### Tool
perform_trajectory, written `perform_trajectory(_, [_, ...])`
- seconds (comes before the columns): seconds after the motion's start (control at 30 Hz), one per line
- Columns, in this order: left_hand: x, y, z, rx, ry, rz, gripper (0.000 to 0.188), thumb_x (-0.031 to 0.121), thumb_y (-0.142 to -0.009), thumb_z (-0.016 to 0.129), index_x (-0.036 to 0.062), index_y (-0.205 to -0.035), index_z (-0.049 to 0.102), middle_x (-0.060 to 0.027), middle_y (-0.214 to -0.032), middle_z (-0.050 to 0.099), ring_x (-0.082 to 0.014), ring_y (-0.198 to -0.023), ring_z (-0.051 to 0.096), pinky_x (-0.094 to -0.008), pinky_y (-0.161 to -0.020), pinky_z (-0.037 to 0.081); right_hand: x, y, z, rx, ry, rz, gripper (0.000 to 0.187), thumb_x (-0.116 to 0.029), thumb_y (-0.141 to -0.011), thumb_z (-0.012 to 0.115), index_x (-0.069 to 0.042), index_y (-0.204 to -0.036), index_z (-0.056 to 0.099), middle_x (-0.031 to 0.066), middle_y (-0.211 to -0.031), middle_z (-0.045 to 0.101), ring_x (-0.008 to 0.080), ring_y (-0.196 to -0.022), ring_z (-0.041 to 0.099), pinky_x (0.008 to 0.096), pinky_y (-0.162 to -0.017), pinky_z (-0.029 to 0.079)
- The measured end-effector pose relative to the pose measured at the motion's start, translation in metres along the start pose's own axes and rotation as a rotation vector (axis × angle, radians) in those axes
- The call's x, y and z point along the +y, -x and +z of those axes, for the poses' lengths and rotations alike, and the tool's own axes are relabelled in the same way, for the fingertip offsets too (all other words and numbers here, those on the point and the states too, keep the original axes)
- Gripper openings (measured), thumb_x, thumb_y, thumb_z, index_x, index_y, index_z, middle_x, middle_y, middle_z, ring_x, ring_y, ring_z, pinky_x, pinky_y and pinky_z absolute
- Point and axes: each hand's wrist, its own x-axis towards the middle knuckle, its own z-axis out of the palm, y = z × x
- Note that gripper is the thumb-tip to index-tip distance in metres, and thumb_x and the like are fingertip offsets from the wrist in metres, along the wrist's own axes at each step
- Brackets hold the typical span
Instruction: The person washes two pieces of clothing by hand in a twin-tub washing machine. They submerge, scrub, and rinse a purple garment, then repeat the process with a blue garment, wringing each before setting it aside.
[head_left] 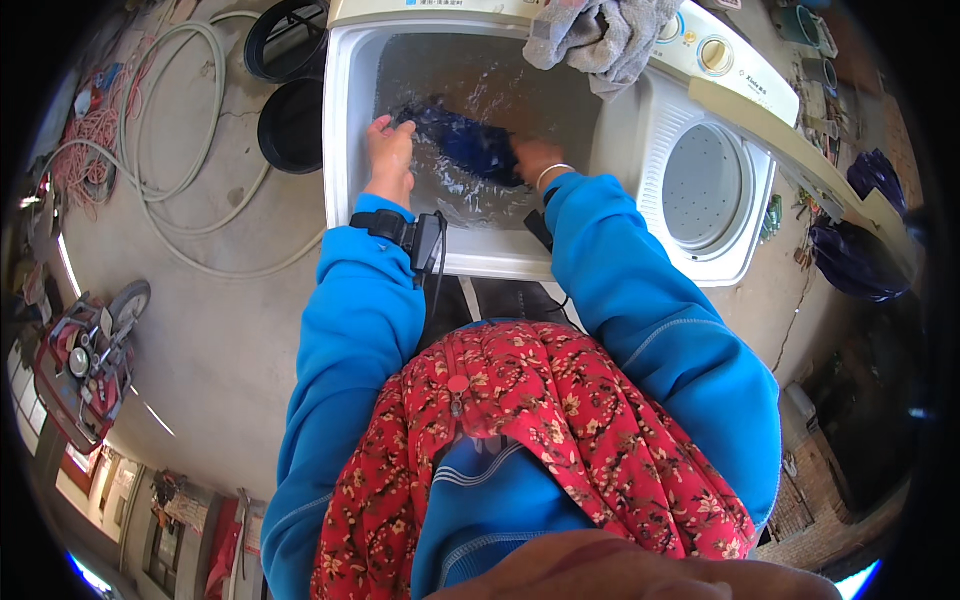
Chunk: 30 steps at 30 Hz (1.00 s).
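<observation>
A dark blue cloth point(470, 148) stretches through the murky water in the wash tub point(340, 140) of a white twin-tub washing machine. At its left end, my left hand point(392, 158) is closed on the cloth near the tub's left wall, a dark strap and small box on the wrist. My right hand point(538, 160), wearing a light bracelet, grips the cloth's right end; its fingertips are partly hidden by cloth and water. Over the machine's back edge, right of the wash tub, hangs a grey towel point(605, 45).
To the right lies the spin tub point(705, 185), its raised lid point(780, 130) leaning outward. Dark basins point(292, 125) and a coiled hose point(215, 130) are on the floor at left. A red motor vehicle point(85, 365) stands farther left. Dark plastic bags point(855, 255) sit at right.
</observation>
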Motion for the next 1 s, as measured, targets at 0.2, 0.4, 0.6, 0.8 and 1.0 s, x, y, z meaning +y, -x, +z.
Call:
perform_trajectory(0.2, [0.018,0.008,0.005,-0.146,-0.087,-0.197,0.062,0.031,-0.084,0.069,0.0196,-0.139,0.042,-0.0097,-0.147,0.04,-0.0279,-0.134,0.033,-0.0487,-0.091,0.037,0.018,-0.011,0.015,0.111,-0.363,0.254,0.046,-0.011,-0.075,0.065,-0.004,-0.121,0.062,0.0202,-0.124,0.061,0.0347,-0.113,0.059,0.041,-0.095,0.047])
perform_trajectory(0.4, [0.01,0.006,0.006,-0.282,0.247,-0.284,0.093,0.05,-0.078,0.076,0.03,-0.151,0.023,-0.0067,-0.159,0.01,-0.0454,-0.143,0.008,-0.0796,-0.099,0.009,-0.04,0.028,-0.088,-0.046,-1.185,-0.313,0.038,-0.001,-0.076,0.055,0.003,-0.113,0.064,0.0079,-0.102,0.061,0.0173,-0.088,0.057,0.0295,-0.081,0.047])
perform_trajectory(0.6, [0.014,0.005,0.006,-0.452,0.61,-0.328,0.059,0.044,-0.081,0.075,0.0119,-0.126,0.054,-0.011,-0.122,0.062,-0.0267,-0.11,0.061,-0.0442,-0.094,0.05,-0.087,0.077,-0.132,0.146,-1.139,-0.681,0.027,-0.01,-0.078,0.063,0.002,-0.102,0.066,0.0073,-0.101,0.055,0.0187,-0.094,0.054,0.0306,-0.084,0.046])
perform_trajectory(0.8, [0.009,0.032,-0.006,-0.523,0.51,-0.105,0.041,0.04,-0.093,0.055,0.0068,-0.117,0.06,-0.0105,-0.104,0.069,-0.023,-0.091,0.068,-0.0363,-0.082,0.057,-0.142,0.066,-0.095,0.726,-0.727,-0.337,0.058,-0.045,-0.074,0.077,0.005,-0.1,0.067,0.0188,-0.102,0.057,0.035,-0.101,0.053,0.0429,-0.088,0.045])
perform_trajectory(1.0, [0.001,0.019,0.017,-0.438,0.644,-0.371,0.046,0.039,-0.102,0.033,0.0035,-0.114,0.06,-0.013,-0.1,0.068,-0.0242,-0.088,0.068,-0.0392,-0.073,0.058,-0.135,0.005,-0.084,0.672,-0.847,-0.253,0.054,-0.049,-0.078,0.074,0.0,-0.1,0.07,0.0204,-0.088,0.069,0.0337,-0.082,0.067,0.0396,-0.076,0.052])
